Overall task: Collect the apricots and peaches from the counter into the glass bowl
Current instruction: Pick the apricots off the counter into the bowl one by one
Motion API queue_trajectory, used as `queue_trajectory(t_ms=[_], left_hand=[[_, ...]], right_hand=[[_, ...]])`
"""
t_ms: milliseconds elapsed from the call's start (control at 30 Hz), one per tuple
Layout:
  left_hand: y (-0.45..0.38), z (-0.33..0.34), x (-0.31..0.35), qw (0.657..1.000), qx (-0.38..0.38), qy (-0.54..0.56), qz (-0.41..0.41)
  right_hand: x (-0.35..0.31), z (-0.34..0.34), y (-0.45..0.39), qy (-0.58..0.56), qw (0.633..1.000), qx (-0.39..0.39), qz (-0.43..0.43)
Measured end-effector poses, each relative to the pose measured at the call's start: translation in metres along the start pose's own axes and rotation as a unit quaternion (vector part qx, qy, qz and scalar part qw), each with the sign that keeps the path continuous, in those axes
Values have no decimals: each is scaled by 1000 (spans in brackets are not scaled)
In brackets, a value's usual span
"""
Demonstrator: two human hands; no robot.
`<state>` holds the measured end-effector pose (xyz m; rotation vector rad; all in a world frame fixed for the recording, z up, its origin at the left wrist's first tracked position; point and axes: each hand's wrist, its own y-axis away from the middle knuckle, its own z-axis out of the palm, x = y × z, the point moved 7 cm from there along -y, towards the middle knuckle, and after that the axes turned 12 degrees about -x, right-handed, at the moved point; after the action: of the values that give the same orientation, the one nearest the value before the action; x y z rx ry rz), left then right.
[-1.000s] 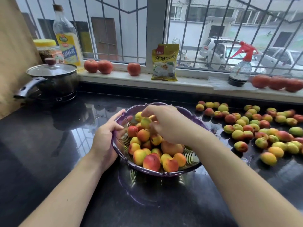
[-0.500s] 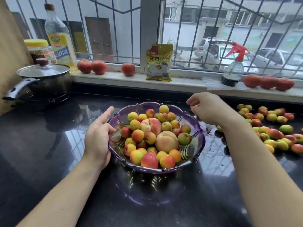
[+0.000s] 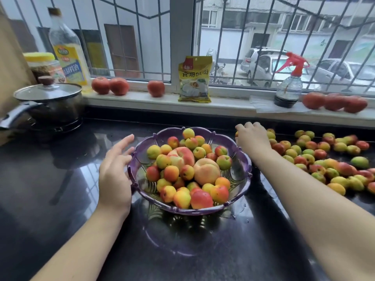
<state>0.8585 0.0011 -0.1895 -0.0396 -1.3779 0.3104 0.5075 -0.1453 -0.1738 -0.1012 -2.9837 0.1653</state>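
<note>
Two peaches point(image 3: 206, 171) and roughly thirty apricots are already counted in the glass bowl point(image 3: 241, 175), which sits at the middle of the counter point(image 3: 50, 189); an exact apricot count cannot be given, lower ones being hidden. Forty-odd loose fruits point(image 3: 316, 157) are spread toward the counter's right edge, mostly apricots, none clearly a peach. A pick-up step is judged to be in hand: the right hand point(image 3: 252, 136) is lowered onto the pile's near-left end, fingers curled over fruit, though whether anything is actually gripped cannot be told. The left hand point(image 3: 115, 169) is held with fingers straight and spread just beside the bowl's left rim, contact uncertain. Next, a small handful would need closing on and carrying over the rim. Six red fruits point(image 3: 156, 88) are lined on the sill at the counter's back edge.
</note>
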Motion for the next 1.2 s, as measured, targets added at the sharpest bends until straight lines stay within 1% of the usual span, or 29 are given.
queue_trajectory(t_ms=[67,133,200,233,267,300,333,367,400,467,500,533,600,667,700,767,800,833,900,933,967,1000,1033,1100,1133,1200], left_hand=[[-2,1,-5,999,6,46,-23],[-4,6,-10,997,-7,66,-49],[-4,10,-12,994,-25,79,-69],[-4,11,-13,993,-32,83,-78],[-4,11,-14,992,-35,89,-86],[-4,11,-14,991,-35,95,-92],[-4,10,-15,990,-33,97,-96],[-4,8,-14,990,-30,93,-99],[-4,7,-13,991,-24,86,-101],[-3,3,-10,993,-14,62,-104],[-2,3,-9,993,-15,50,-105],[0,3,-7,993,-20,40,-105],[1,5,-5,994,-31,27,-100],[2,5,-6,994,-35,18,-99],[2,5,-7,994,-36,16,-100],[3,7,-8,994,-49,11,-97],[3,8,-9,994,-56,6,-97],[4,9,-8,993,-63,2,-98],[5,10,-6,993,-69,7,-95],[5,10,-6,993,-69,16,-92],[4,10,-7,994,-69,23,-87],[2,9,-8,994,-68,24,-81],[0,9,-8,995,-69,16,-72],[0,10,-7,996,-70,-9,-49],[0,10,-6,997,-67,-20,-36],[2,10,-5,997,-68,-40,-16]], right_hand=[[0,3,-9,44,999,15,26],[4,8,-13,46,997,11,57],[7,5,-14,20,998,9,63],[8,-4,-10,-36,997,25,58],[9,-17,-3,-130,989,45,52],[9,-33,9,-242,968,53,37],[4,-49,24,-339,940,42,9],[-4,-65,43,-404,914,17,-31],[-16,-81,66,-438,895,-23,-80],[-46,-100,116,-416,883,-125,-175],[-60,-102,138,-384,884,-166,-207],[-71,-101,154,-353,888,-189,-225],[-86,-94,170,-305,904,-189,-231],[-95,-85,174,-271,922,-166,-223],[-95,-82,175,-271,925,-153,-218],[-84,-85,175,-318,919,-116,-201],[-73,-89,175,-356,912,-79,-186],[-58,-93,176,-398,902,-26,-167],[-24,-94,182,-450,880,108,-108],[-7,-89,188,-447,876,165,-71],[8,-80,192,-429,880,200,-30],[21,-67,194,-400,893,207,11],[31,-53,193,-366,911,186,48],[45,-29,187,-278,949,101,112],[49,-22,185,-228,962,53,139],[50,-14,184,-144,973,-32,180]])
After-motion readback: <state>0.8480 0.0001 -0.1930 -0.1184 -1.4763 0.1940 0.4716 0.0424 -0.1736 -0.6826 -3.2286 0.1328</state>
